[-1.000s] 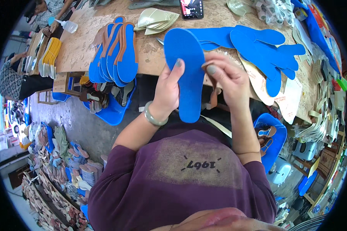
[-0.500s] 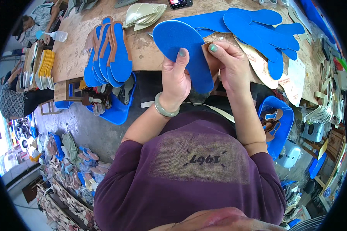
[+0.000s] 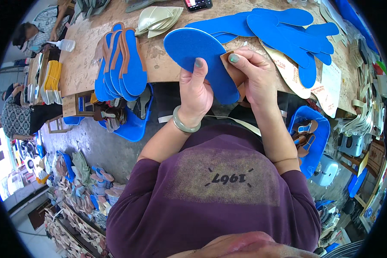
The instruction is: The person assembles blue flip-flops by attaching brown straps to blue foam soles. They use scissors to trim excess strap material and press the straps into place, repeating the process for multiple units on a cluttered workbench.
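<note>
Blue insole [image 3: 214, 69], probably light and flexible, best held by its edge. Left fingers [image 3: 198, 74] pinch it; right fingers [image 3: 245, 66], a brown strip [image 3: 231, 71].

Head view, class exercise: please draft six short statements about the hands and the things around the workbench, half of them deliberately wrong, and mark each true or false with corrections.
1. The left hand holds a blue insole. True.
2. The right hand holds a white bottle. False: it holds a brown piece by the insole's edge.
3. Brown-trimmed blue soles lie on the workbench, left of the held insole. True.
4. The bracelet is worn on the right hand's wrist. False: it is on the left hand's.
5. The tub at the right is yellow. False: it is blue.
6. The phone lies on the workbench. True.
</note>
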The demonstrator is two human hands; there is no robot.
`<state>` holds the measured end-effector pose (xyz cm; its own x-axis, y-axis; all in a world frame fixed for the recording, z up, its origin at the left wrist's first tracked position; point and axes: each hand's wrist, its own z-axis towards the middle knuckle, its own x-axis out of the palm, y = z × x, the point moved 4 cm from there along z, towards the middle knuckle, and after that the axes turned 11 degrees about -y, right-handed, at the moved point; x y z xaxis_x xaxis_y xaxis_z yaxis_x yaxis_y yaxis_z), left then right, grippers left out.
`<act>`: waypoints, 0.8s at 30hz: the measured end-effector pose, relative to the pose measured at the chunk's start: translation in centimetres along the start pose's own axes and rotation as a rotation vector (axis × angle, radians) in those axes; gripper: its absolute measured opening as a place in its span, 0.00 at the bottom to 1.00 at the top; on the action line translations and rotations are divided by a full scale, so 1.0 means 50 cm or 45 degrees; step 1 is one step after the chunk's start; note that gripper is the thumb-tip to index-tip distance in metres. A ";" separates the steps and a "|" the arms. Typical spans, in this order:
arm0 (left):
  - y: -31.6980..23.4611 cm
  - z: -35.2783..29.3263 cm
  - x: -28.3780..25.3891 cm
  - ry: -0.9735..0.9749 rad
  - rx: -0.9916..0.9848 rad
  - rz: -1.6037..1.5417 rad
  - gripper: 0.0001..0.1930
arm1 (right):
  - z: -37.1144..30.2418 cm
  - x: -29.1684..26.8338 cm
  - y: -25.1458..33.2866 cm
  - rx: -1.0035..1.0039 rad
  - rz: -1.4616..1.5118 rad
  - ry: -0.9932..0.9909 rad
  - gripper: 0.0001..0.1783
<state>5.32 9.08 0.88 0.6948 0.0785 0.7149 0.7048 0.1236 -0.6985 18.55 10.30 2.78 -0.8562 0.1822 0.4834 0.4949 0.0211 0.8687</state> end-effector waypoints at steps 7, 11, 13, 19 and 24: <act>-0.021 -0.017 0.002 0.075 0.047 0.005 0.16 | -0.014 0.009 0.015 -0.185 -0.129 0.098 0.04; -0.037 -0.028 -0.012 0.200 0.035 -0.003 0.16 | -0.032 0.022 0.028 0.040 0.037 0.254 0.03; -0.054 -0.027 0.001 0.345 0.139 0.077 0.17 | -0.031 0.026 0.025 0.071 0.137 0.335 0.04; -0.078 -0.045 0.001 0.285 0.153 0.477 0.17 | -0.046 0.026 0.072 -0.563 -0.762 0.414 0.07; -0.092 -0.039 0.016 0.447 -0.108 0.723 0.17 | -0.046 0.018 0.045 -0.484 -0.646 0.541 0.08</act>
<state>2.92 6.63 4.60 0.9562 -0.2194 0.1936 0.2152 0.0790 -0.9734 18.56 8.24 5.41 -0.9866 -0.1550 -0.0517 0.0064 -0.3528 0.9357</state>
